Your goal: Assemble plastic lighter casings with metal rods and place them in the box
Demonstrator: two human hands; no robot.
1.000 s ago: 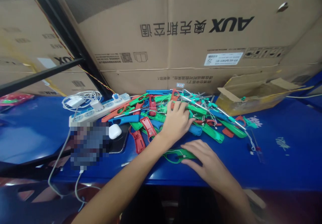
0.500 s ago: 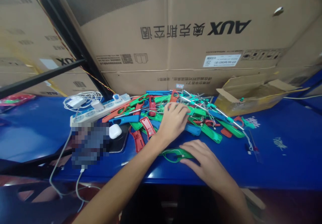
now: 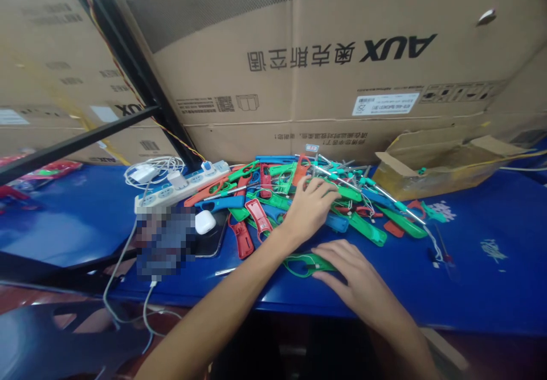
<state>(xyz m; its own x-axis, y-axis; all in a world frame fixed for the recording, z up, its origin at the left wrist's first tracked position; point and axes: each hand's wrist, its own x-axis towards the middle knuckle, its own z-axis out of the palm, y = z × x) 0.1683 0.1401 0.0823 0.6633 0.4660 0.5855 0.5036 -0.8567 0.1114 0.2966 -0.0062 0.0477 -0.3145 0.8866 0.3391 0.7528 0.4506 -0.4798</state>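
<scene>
Casing (image 3: 325, 263), green plastic with looped end, at front of worktop (image 3: 384, 289), pinched between thumb and fingers of right hand (image 3: 352, 272). Left hand (image 3: 311, 206) over pile of coloured plastic parts (image 3: 273, 199), fingers curled down; fingertips partly hidden, cannot tell if grasping. Left of pile: power strip (image 3: 192, 184), white earbud case (image 3: 205, 221) on phone (image 3: 217, 237). Right: screwdriver (image 3: 447, 256), open cardboard box (image 3: 440, 183). Behind: inverted AUX carton (image 3: 325, 15).

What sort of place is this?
Probably a small workshop or storeroom work area: a pile of loose plastic parts lies on a blue table, with a large AUX carton behind.
</scene>
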